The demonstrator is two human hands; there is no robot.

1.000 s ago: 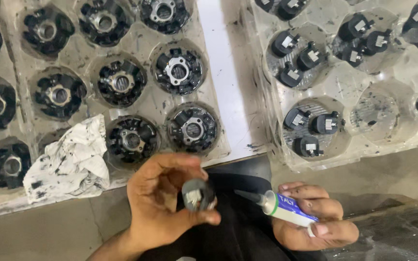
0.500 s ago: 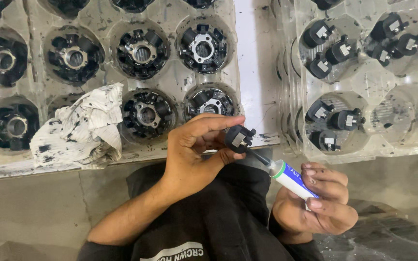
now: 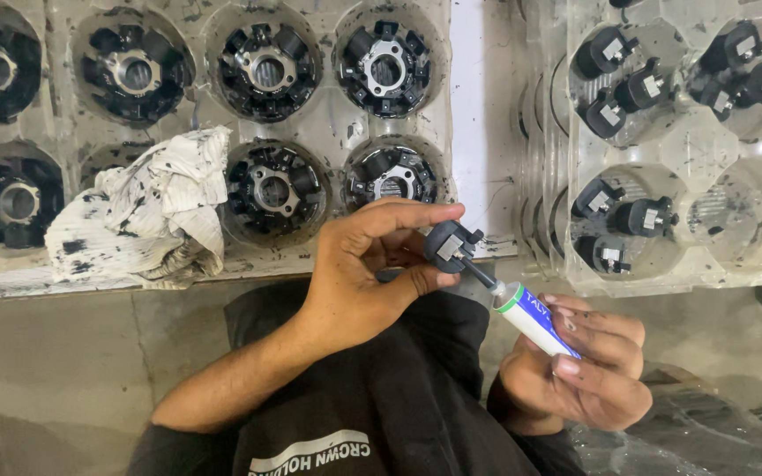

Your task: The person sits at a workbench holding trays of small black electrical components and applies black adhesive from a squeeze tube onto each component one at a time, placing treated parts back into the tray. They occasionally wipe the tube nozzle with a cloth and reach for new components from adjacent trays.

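Note:
My left hand (image 3: 362, 271) pinches a small black plastic part (image 3: 449, 244) with a metal face between thumb and forefinger, just in front of the tray edge. My right hand (image 3: 579, 370) grips a small white and blue tube (image 3: 533, 319) with a green collar. The tube's thin dark nozzle touches the underside of the black part. Both hands hover over my lap, which is covered in dark cloth.
A clear moulded tray (image 3: 328, 115) on the left holds several round black and metal assemblies (image 3: 272, 187). A stained white rag (image 3: 147, 209) lies on it. A second clear tray (image 3: 690, 141) on the right holds several small black parts (image 3: 638, 218) in groups.
My left hand has lifted the black part up and to the right, turning it. The tube's nozzle has come up to meet it. The view has tilted down a little.

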